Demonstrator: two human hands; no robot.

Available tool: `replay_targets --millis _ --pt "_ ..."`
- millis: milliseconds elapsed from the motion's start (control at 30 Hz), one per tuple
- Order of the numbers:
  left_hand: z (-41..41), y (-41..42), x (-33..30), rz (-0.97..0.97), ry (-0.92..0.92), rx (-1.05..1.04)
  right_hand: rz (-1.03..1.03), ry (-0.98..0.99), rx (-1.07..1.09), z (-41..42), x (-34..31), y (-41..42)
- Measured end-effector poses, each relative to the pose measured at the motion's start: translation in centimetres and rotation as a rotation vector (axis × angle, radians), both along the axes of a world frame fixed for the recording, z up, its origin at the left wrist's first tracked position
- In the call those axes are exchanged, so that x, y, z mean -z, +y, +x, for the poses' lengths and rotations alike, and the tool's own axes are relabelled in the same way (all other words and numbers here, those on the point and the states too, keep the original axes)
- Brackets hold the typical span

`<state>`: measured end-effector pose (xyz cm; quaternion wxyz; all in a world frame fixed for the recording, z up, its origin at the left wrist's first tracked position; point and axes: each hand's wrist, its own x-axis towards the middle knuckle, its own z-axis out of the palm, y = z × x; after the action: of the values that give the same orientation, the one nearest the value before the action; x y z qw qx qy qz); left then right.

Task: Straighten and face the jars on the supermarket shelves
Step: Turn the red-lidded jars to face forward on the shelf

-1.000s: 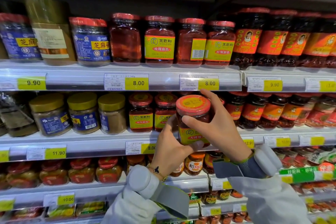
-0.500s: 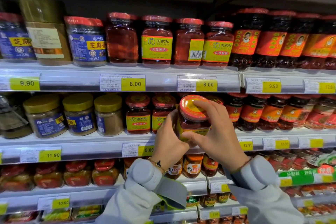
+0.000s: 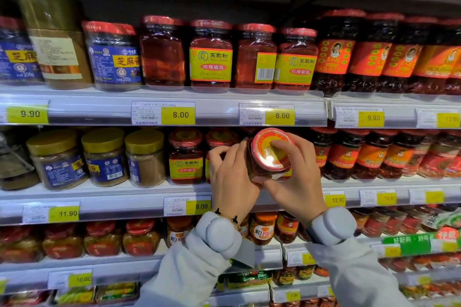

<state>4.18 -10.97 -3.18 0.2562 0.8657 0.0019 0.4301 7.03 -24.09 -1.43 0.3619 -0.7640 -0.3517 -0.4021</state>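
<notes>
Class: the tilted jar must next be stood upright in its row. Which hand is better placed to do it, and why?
Likely the right hand: its fingers reach over the lid and its thumb sits under the jar. The left hand only steadies the side.

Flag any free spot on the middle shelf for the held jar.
Likeliest slot: between the red-lid jars and the dark chili jars, though the left hand, right hand and held jar hide its floor. Only a bare front strip of the middle shelf shows. Upper shelf jars stand packed.
</notes>
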Motion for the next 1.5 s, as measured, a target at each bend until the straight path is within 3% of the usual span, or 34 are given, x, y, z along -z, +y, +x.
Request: replay_targets --millis 500,700,1100,1500 --pt "1.5 -0.6 1.6 0.045 0.141 -0.255 -0.167 0.210 0.074 2.1 -0.2 0.7" --pt "1.6 -0.7 2.3 0.068 0.101 -0.271 -0.321 0.145 0.181 2.5 -0.9 0.4" --pt "1.6 0.6 1.9 0.093 -0.004 -0.257 -0.358 0.156 0.279 3.3 -0.6 -0.2" --pt "1.6 1.5 -0.5 0.238 0.163 -0.216 -0.354 0.106 0.260 4.3 -1.2 -0.2"
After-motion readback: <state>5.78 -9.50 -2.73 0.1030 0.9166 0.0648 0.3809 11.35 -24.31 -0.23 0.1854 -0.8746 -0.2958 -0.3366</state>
